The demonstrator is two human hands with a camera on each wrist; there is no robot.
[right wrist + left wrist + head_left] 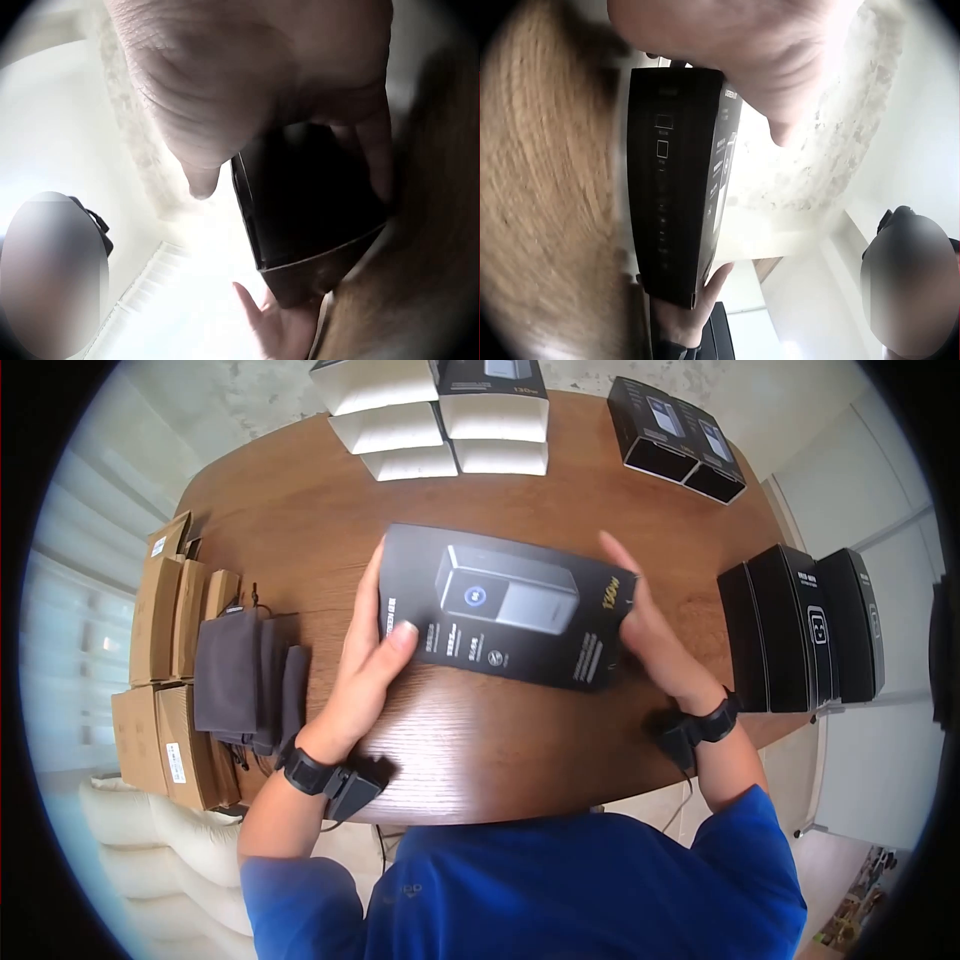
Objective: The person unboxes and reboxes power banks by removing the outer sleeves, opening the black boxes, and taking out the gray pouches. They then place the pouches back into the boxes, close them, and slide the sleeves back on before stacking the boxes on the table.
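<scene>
A black printed box (510, 605) is held up above the wooden table, its face tilted toward the head camera. On that face are a picture of a grey device and gold 130W lettering. My left hand (365, 670) grips the box's left end, thumb on the printed face. At the opposite end, my right hand (655, 635) holds the box from the side. The left wrist view shows the long dark side of the box (667, 180). In the right wrist view, fingers (375, 150) reach around the dark end of the box (307, 202).
Open-ended white-lined boxes (395, 430) are stacked at the back of the wooden table (290, 480). Two dark printed boxes (675, 440) lie back right, and black boxes (790, 630) stand at the right edge. Left are dark grey pouches (230, 675) and brown cartons (155, 620).
</scene>
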